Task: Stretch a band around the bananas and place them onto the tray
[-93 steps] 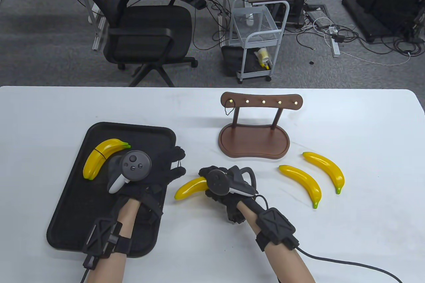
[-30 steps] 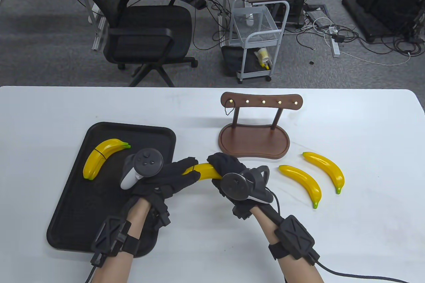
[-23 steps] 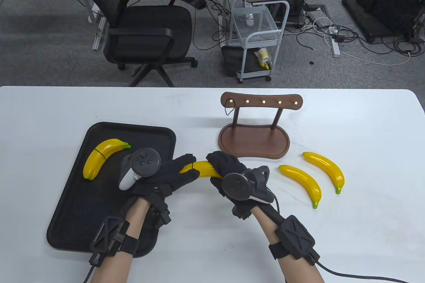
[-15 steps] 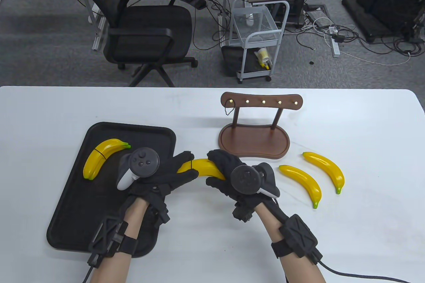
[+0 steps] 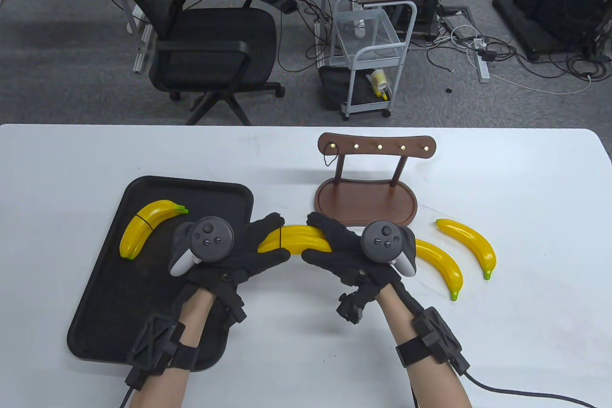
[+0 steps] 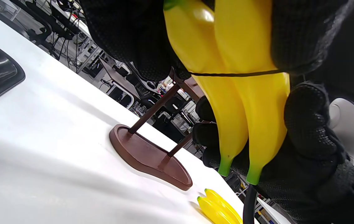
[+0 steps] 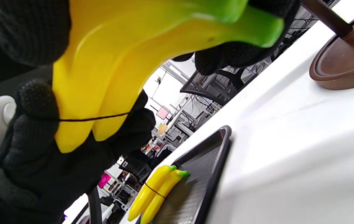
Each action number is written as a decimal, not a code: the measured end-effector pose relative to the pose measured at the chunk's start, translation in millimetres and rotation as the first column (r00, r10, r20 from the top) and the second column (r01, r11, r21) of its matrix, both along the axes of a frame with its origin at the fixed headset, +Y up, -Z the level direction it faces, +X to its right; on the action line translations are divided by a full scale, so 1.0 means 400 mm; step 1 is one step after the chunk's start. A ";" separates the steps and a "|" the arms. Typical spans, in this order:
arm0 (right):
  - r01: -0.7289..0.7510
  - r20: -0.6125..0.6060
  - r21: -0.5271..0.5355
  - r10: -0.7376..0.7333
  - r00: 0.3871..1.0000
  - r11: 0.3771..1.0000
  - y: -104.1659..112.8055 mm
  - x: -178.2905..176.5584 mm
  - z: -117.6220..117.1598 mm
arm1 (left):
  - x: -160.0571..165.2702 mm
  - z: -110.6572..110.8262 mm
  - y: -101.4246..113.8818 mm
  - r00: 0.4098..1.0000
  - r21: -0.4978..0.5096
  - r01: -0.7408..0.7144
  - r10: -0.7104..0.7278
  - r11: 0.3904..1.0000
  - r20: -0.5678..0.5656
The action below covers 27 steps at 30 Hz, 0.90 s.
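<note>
While both our hands curl round the pair of bananas (image 5: 296, 239) held just above the desk (image 5: 306, 360), the left hand (image 5: 239, 255) pinches the blunt end where the thin black band (image 6: 236, 74) already crosses both fruits, and the right hand (image 5: 349, 255) clasps the green-tipped stem end. To the left, the black tray (image 5: 95, 312) already carries one banded pair (image 5: 143, 228) at its far corner. To the right, two loose bananas (image 5: 466, 255) lie on the desk, near the wooden stand (image 5: 366, 202). We judge this bundle nearly ready for the tray, with the last pair left to bind.
</note>
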State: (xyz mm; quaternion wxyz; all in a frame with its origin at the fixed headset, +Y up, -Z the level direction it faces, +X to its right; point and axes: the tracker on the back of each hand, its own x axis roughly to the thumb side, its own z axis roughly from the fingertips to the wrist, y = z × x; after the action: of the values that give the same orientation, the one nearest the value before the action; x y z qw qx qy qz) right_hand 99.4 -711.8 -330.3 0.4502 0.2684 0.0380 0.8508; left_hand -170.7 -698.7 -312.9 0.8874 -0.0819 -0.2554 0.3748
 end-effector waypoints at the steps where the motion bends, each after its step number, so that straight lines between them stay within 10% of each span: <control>1: 0.015 0.004 0.004 -0.015 1.000 1.000 0.002 0.000 0.001 | 0.000 0.000 0.001 1.000 -0.001 -0.002 0.002 1.000 0.002; 27: -0.153 -0.042 0.114 0.159 0.986 0.982 0.038 -0.029 0.021 | 0.022 0.006 0.003 0.997 0.025 0.075 -0.075 0.997 0.023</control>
State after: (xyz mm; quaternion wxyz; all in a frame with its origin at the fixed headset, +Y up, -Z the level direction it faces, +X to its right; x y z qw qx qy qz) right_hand 87.8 -696.6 -321.9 0.3655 0.3108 0.0234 0.8771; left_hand -162.0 -697.4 -310.4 0.8988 -0.0849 -0.2672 0.3371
